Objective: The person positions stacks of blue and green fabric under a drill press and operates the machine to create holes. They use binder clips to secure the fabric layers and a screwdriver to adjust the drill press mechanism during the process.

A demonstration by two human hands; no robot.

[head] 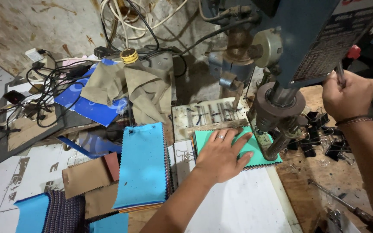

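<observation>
A stack of cloth samples was held flat under the drill press.

The left hand (221,156) lay open, with its grip spread and pressed on top of the teal-topped stack of zigzag-edged fabric swatches (255,151), which sat on the worn wooden surface (307,194) directly below the rusty drill chuck (277,129). The right hand (346,97) had its grip closed around the thin metal feed lever (340,74) of the blue drill press (307,34). The stack looked soft and light, and I think its layers could slide or fan out easily, so pressing down with a flat palm near the drilling corner seemed the good place to hold it. A second stack with a light blue top (143,166) lay just beside, and black binder clips (320,136) were near the right wrist.
</observation>
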